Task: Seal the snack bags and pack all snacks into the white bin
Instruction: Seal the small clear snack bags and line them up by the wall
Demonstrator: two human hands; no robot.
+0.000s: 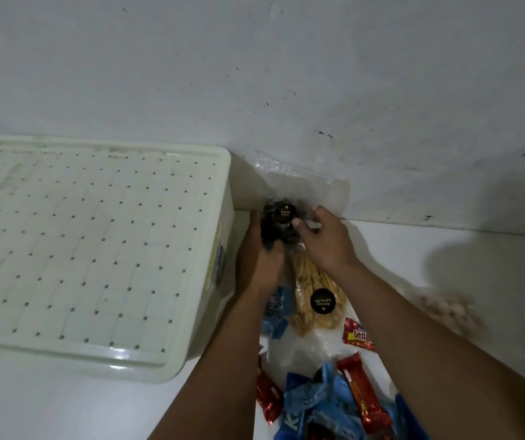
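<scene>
Both hands are working on the clear zip bag of dark snacks (282,222), which is standing against the wall (382,90) just right of the white bin (96,249), directly ahead of the person and beyond the rest of the pile. The left hand (262,249) is cupping the bag's lower left side with its fingers curled around the dark contents, while the right hand (321,236) is gripping the right side, thumb lying across the front near the round black sticker. The bag's long axis is running up and away from the hands, so its empty, transparent top (302,176) is leaning on the wall beyond both sets of fingers; the zip strip there looks like the part that needs pressing, and I cannot tell whether it is already closed. The right hand is sitting slightly nearer that top edge. The bin is showing a flat, dotted grid surface with a raised rim, so it appears lidded or upturned, and packing would have to wait on that. The sticker is reading roughly "Kuping Gajah" in gold. Nearer the person, a bag of pale stick snacks (316,293) is carrying a similar black label, upside down and only partly legible, and a red wrapper (357,335) is showing "beng". Blue packets (315,404) and 2 more red bars (364,395) are lying closest.
</scene>
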